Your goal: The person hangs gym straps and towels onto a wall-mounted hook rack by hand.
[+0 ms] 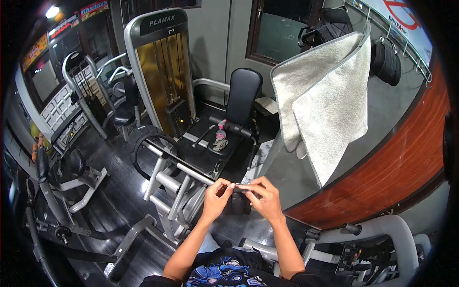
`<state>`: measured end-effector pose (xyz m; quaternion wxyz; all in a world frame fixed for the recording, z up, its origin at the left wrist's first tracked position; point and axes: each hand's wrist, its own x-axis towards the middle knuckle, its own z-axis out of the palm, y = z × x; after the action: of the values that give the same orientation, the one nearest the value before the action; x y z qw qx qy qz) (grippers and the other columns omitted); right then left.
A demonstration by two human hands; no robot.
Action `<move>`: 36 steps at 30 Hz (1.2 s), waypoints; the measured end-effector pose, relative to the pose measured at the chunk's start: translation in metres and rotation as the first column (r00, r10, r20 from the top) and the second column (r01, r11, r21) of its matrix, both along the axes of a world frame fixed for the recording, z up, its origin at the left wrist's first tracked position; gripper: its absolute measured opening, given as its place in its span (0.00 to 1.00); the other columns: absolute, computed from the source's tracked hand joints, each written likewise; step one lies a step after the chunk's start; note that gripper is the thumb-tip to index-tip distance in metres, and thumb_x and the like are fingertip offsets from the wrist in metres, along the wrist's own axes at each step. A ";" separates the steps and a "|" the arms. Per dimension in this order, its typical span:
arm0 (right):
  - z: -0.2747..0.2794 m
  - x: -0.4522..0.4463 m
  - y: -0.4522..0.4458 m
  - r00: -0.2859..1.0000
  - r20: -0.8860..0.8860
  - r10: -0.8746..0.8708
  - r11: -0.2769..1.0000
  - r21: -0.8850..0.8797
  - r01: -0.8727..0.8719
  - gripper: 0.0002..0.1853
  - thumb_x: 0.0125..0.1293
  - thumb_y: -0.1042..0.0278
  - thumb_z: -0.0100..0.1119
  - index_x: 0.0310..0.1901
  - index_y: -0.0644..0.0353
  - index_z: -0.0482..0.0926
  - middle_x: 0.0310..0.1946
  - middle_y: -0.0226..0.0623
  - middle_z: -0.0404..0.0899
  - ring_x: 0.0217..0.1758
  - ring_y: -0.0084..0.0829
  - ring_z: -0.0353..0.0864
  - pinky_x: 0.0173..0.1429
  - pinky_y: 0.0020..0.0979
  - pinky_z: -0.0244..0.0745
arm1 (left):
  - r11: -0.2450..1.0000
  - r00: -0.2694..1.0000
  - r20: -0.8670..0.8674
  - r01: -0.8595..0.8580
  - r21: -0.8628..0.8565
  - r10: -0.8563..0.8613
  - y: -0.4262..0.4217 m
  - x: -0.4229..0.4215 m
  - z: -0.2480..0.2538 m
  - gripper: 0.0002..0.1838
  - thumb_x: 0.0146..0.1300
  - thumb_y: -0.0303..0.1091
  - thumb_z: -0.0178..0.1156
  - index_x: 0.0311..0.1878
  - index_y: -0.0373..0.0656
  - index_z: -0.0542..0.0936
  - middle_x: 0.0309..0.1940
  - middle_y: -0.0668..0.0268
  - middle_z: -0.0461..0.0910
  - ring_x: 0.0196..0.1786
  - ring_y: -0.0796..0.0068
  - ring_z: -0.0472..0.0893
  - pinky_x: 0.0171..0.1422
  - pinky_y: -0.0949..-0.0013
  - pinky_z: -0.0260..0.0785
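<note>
Both hands meet in front of my body, fingertips pinched close together. My left hand (pixel 216 198) is closed, thumb against forefinger, at one end of a small, dark and pale piece (pixel 240 188). On its other end my right hand (pixel 266 200) pinches with bent fingers. What this piece is, I cannot make out; the fingers cover most of it. Behind the hands is the silver frame (pixel 168 184) of a gym machine. A light grey towel (pixel 330 100) hangs from a hook to the upper right, apart from the hands.
Ahead stands a weight-stack machine (pixel 155 71) with a black padded seat back (pixel 244 93). A pink-topped bottle (pixel 221 131) and a crumpled cloth (pixel 220 144) rest on its seat. A tyre (pixel 143 148) leans nearby. Reddish wood panelling (pixel 382 162) curves along the right.
</note>
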<state>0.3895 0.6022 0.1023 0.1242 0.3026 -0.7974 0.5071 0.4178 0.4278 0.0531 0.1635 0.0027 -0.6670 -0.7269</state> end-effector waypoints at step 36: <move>0.056 -0.025 -0.014 0.961 0.187 0.203 0.850 -0.522 -0.078 0.07 0.71 0.78 0.62 0.48 0.67 0.85 0.43 0.36 0.82 0.45 0.25 0.85 0.44 0.31 0.92 | 0.884 0.961 0.147 0.273 -0.380 -0.233 -0.025 0.002 -0.017 0.37 0.55 0.45 0.78 0.64 0.37 0.76 0.58 0.55 0.81 0.62 0.62 0.80 0.69 0.62 0.68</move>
<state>0.3643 0.5882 0.1578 0.0666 0.2546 -0.6195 0.7395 0.4199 0.4026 0.0363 0.0317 -0.0822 -0.8020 -0.5908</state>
